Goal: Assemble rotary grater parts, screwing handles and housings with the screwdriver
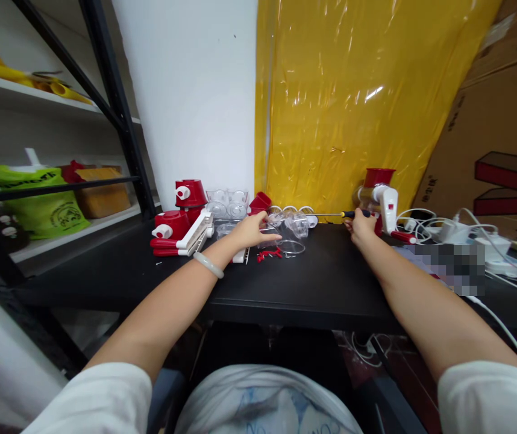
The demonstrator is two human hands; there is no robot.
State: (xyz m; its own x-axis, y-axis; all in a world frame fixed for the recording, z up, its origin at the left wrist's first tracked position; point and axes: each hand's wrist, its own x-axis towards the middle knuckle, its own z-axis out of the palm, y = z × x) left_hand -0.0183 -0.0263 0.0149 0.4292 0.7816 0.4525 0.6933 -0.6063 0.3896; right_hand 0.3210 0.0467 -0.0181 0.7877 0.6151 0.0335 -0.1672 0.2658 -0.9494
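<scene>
The screwdriver [349, 214] is held level to the right of the clear parts [295, 224], its shaft pointing towards them, the right hand [360, 225] curled around its handle. At the clear parts' left end, the left hand [253, 231] has thumb and fingers parted; from here I can't tell whether it grips anything. Small red pieces [270, 254] lie in front of the clear parts, so a careless wrist could scatter them. Pulled back quickly, the right hand might knock the red-and-white grinder [388, 208], farther right of the clear parts.

Screwdriver [343, 214] between parts [297, 223] and cables [417, 228] — shelves [0, 91] left of the table [285, 289].
</scene>
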